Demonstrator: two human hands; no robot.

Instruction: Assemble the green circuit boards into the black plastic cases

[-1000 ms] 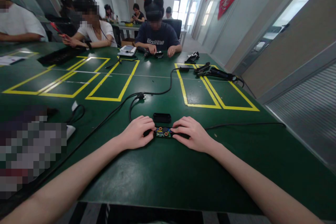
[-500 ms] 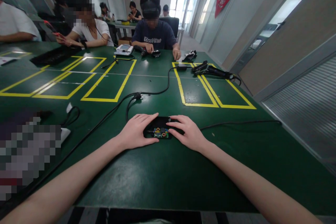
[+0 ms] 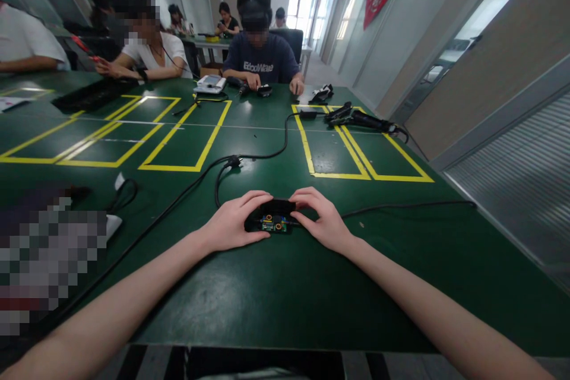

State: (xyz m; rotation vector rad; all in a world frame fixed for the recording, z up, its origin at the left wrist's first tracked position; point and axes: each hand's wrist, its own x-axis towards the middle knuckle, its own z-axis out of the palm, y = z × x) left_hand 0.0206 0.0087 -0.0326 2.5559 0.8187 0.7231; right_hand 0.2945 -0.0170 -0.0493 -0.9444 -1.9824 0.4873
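Observation:
A small circuit board (image 3: 274,224) with copper-wound coils lies in an opened black power adapter case on the green table, in front of me. Behind the board, the black case cover (image 3: 283,206) stands tilted up. My left hand (image 3: 232,222) curves round the left side, its fingertips at the cover's top edge and its thumb low by the board's near edge. With fingers and thumb, my right hand (image 3: 321,219) grips the cover's right end. Black cords run out from both sides of the case, partly hidden by my hands.
A black cable with a plug (image 3: 233,161) crosses the green table (image 3: 285,297). Yellow tape rectangles mark its far half, where a black handheld tool (image 3: 367,120) lies. Opposite sits a co-worker (image 3: 262,62) handling small parts. Blurred items (image 3: 57,249) lie at left.
My right thumb and fingers have shifted from beside the board up to the cover's edge. The cover is tilted up more. My left fingers have moved slightly along its top.

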